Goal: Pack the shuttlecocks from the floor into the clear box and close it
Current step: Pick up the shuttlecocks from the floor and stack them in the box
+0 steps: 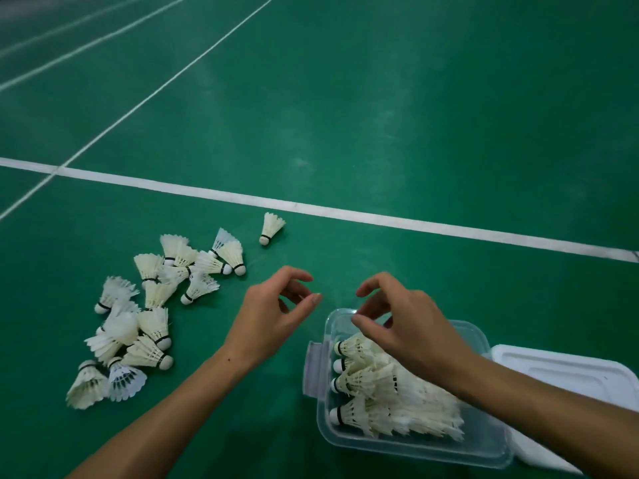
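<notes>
I see both hands empty, fingers loosely curled: left hand (273, 318) over the floor (380, 133), right hand (404, 326) above the clear box (415, 444) at five o'clock; loose shuttlecocks (152, 319) at nine.

No readable text, label, brand, number or sign appears anywhere.

You have one clear box (408, 444) holding at least four shuttlecocks (352, 382) with corks showing, one white lid (567, 375), roughly sixteen loose shuttlecocks (145, 326) heaped on the floor, and one lone shuttlecock (271, 228).
</notes>
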